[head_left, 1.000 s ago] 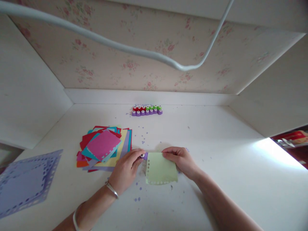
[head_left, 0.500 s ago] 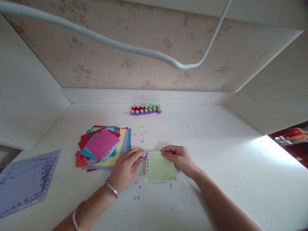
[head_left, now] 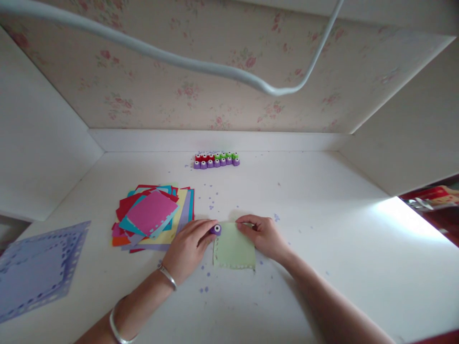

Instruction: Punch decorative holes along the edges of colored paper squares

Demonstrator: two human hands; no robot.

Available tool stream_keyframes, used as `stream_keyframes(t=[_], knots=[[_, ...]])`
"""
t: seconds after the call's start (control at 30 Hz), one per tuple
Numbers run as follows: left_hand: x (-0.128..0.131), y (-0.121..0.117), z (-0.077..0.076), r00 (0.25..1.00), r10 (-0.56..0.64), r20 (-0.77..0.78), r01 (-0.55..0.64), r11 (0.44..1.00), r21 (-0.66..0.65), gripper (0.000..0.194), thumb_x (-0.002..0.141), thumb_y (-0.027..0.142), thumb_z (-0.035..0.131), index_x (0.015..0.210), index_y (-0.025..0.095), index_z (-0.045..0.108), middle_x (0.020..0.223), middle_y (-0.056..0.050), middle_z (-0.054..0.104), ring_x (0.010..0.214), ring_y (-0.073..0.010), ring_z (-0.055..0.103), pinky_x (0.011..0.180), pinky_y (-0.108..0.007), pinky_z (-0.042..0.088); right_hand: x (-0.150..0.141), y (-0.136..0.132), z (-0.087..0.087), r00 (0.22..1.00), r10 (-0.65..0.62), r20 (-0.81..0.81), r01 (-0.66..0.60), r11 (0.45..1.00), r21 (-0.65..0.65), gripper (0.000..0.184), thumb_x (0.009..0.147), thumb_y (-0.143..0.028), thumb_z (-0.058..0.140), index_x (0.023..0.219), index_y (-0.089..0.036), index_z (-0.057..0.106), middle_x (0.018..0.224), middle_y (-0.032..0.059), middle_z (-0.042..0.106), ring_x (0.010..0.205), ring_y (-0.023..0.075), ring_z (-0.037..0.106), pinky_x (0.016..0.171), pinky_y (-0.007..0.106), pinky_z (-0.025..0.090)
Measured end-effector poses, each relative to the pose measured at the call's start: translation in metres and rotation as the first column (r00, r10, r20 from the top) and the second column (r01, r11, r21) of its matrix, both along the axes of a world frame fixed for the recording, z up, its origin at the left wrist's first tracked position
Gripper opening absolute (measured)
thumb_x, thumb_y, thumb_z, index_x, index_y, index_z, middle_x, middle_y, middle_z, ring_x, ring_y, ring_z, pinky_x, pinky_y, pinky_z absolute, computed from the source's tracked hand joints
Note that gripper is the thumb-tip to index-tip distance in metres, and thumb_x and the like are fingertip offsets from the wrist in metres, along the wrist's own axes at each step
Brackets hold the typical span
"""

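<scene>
A pale green paper square [head_left: 234, 251] with punched holes along its left and bottom edges lies on the white desk [head_left: 304, 239]. My left hand [head_left: 188, 248] is closed on a small purple hole punch [head_left: 215, 229] at the sheet's top left corner. My right hand [head_left: 263, 235] pinches the sheet's top edge with curled fingers. A silver bangle sits on my left wrist.
A fanned stack of coloured paper squares [head_left: 152, 217] lies left of my hands. A large lilac punched sheet [head_left: 36, 270] sits at the far left. A row of small red, green and purple punches [head_left: 216, 160] stands at the back. Purple paper bits dot the desk. A white cable [head_left: 215, 71] hangs overhead.
The punch has moved to the sheet's top left corner. Both hands and the green sheet sit slightly higher and further left in view; the camera has tilted a little.
</scene>
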State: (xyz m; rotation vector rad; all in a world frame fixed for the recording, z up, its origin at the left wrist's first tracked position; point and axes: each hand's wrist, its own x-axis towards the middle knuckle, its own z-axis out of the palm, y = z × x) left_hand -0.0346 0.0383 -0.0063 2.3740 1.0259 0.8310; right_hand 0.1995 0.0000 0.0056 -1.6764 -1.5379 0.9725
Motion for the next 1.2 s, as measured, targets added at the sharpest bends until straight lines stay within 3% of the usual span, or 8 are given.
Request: stream_keyframes(t=[0.17,0.4,0.6,1.2], knots=[[-0.0034,0.0019,0.0045,1.000,-0.024,0.000,0.024,0.998,-0.059,0.030,0.092,0.025,0.052,0.122,0.024,0.057,0.117,-0.006,0.062,0.109,-0.0194,0.058,0.096,-0.036,0.048,-0.0049,-0.0024,0.0057,0.994,0.003,0.108,-0.018,0.990,0.138,0.021,0.087,-0.033,0.056,0.095,-0.021,0.071,0.086,0.0034,0.070,0.058,0.0111,0.055,0.052,0.023,0.043],[-0.0025,0.0022,0.0084,0.999,-0.034,-0.001,0.034,0.994,-0.106,0.025,0.093,0.021,0.048,0.115,0.025,0.061,0.113,-0.004,0.064,0.107,-0.0176,0.059,0.097,-0.034,0.048,-0.0035,-0.0060,-0.0008,0.958,0.018,0.288,-0.131,0.916,0.378,0.020,0.088,-0.029,0.055,0.099,-0.022,0.071,0.098,0.0071,0.061,0.070,0.0130,0.057,0.065,0.027,0.047],[-0.0023,0.0026,0.0044,0.999,-0.039,-0.002,0.039,0.996,-0.081,0.024,0.094,0.025,0.048,0.115,0.024,0.061,0.113,-0.005,0.064,0.106,-0.0176,0.059,0.096,-0.034,0.048,-0.0036,-0.0025,-0.0019,0.867,0.119,0.484,-0.307,0.893,0.330,0.021,0.088,-0.029,0.057,0.104,-0.028,0.071,0.095,0.0052,0.061,0.083,0.0177,0.056,0.076,0.033,0.046],[-0.0009,0.0012,0.0073,0.999,-0.044,0.020,0.045,0.996,-0.074,0.023,0.094,0.023,0.048,0.112,0.022,0.062,0.110,-0.006,0.065,0.103,-0.0176,0.059,0.093,-0.033,0.049,-0.0028,-0.0006,-0.0023,0.867,0.132,0.481,-0.313,0.895,0.318,0.022,0.088,-0.028,0.057,0.105,-0.028,0.071,0.097,0.0055,0.062,0.084,0.0179,0.059,0.078,0.033,0.046]])
